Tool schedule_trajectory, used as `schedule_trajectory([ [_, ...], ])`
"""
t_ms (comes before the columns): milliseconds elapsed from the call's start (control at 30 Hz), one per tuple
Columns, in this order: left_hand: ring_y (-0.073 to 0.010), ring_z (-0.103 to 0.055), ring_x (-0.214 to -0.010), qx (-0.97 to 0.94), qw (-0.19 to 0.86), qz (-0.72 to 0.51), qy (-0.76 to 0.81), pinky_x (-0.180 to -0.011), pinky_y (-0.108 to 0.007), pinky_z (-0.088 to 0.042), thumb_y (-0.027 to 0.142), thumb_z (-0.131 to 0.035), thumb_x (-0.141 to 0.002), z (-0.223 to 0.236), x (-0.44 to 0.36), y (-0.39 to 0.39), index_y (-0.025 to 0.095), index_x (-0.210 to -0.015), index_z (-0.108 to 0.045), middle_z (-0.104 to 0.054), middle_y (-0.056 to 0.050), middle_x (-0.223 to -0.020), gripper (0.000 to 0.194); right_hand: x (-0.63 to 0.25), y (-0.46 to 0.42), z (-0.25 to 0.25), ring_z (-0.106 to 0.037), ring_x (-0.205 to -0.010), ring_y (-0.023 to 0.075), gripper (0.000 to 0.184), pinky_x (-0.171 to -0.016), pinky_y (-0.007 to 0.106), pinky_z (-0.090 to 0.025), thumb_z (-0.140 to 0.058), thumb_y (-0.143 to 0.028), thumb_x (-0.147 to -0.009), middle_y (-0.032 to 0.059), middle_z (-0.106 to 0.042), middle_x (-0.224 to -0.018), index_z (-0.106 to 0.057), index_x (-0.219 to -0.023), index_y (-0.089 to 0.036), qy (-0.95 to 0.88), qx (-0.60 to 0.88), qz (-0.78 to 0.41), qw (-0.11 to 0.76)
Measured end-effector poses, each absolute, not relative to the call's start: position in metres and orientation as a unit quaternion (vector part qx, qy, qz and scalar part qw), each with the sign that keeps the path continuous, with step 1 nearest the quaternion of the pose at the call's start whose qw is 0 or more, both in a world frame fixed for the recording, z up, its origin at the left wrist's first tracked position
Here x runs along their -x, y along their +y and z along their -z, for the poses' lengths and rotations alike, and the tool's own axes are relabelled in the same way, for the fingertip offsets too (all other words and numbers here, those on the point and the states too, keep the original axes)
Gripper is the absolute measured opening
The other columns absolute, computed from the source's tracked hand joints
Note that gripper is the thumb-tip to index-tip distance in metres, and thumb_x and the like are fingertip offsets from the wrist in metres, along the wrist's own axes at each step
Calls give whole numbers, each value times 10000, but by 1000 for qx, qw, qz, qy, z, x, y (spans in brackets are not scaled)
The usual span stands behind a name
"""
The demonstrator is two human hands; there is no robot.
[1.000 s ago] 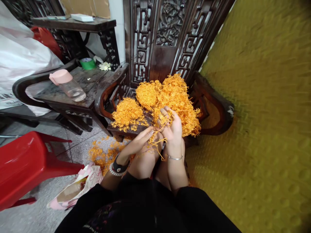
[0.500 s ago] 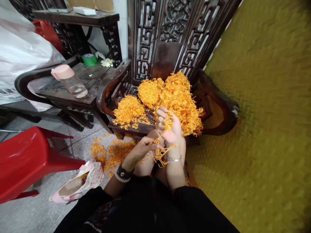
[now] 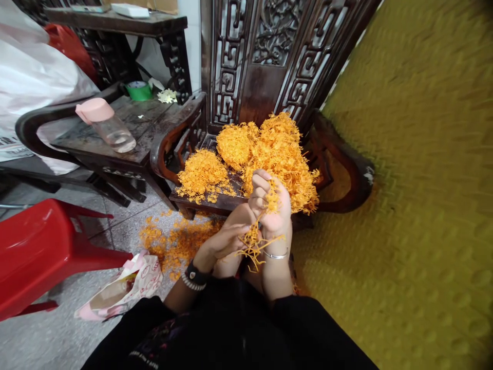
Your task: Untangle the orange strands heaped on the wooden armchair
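Curled fingers of the right hand (image 3: 271,218) half-hide orange strands (image 3: 253,245).

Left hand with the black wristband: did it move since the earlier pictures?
Yes. The left hand moved down in the view, back toward the person's body, away from the front edge of the carved wooden chair seat.

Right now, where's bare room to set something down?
Bare tile lies between the red stool and the floor's orange strands; the side table has room between the pink-capped bottle and the chair arm. The chair seat is crowded with orange strands.
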State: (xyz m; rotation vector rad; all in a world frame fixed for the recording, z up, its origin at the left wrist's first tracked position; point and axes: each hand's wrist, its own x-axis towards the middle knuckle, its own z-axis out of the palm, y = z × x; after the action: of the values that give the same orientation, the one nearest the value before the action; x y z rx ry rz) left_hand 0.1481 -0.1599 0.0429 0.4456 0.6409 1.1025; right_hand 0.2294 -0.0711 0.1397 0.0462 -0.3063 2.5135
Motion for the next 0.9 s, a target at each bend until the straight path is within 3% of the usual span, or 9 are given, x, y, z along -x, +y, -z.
schedule_trajectory([
  [133,-104,-462,-568,-120,867,-436,208,-505,-233,-377,308,-661,-635,-43,-142,-153,134,-700,-623,-569,-59,-680,189,-225,-67,-139,-293,-373,4,200,-335,69,-188,-352,-192,-923,-101,-316,-533,-366,-724,-188,-141,27,-939,311],
  [267,-82,-397,-524,-97,895,-412,141,-436,-199,-264,390,-634,-653,-45,-141,-150,123,-766,-585,-527,-58,-705,293,-225,-62,-140,-235,-359,3,183,-315,75,-140,-416,-199,-895,-109,-309,-522,-365,-720,-192,-176,64,-921,341],
  [433,-128,-502,-608,-142,850,-455,226,-545,-248,-407,456,-665,-661,-35,-153,-150,147,-748,-561,-527,-36,-669,337,-229,-59,-144,-208,-345,-1,170,-309,80,-106,-399,-197,-896,-115,-297,-518,-371,-728,-190,-170,73,-920,345],
  [600,-149,-572,-787,-182,707,-582,358,-767,-289,-460,433,-631,-761,-27,-163,-146,184,-909,-576,-602,-36,-833,294,-234,-60,-142,-251,-351,-2,173,-328,78,-118,-390,-194,-900,-113,-313,-518,-383,-728,-185,-160,69,-917,360],
  [700,-170,-568,-870,-310,603,-620,394,-826,-310,-450,464,-548,-828,-32,-162,-145,181,-926,-559,-593,-54,-902,300,-241,-58,-138,-266,-361,2,168,-335,81,-129,-391,-178,-899,-108,-336,-521,-398,-732,-182,-174,65,-914,360],
  [900,-202,-496,-928,-639,237,-554,478,-925,-385,-393,312,-364,-935,-53,-157,-158,191,-846,-515,-557,-72,-884,212,-268,-53,-134,-348,-400,12,138,-374,85,-250,-395,-177,-906,-91,-435,-560,-420,-770,-185,-122,-29,-938,323],
])
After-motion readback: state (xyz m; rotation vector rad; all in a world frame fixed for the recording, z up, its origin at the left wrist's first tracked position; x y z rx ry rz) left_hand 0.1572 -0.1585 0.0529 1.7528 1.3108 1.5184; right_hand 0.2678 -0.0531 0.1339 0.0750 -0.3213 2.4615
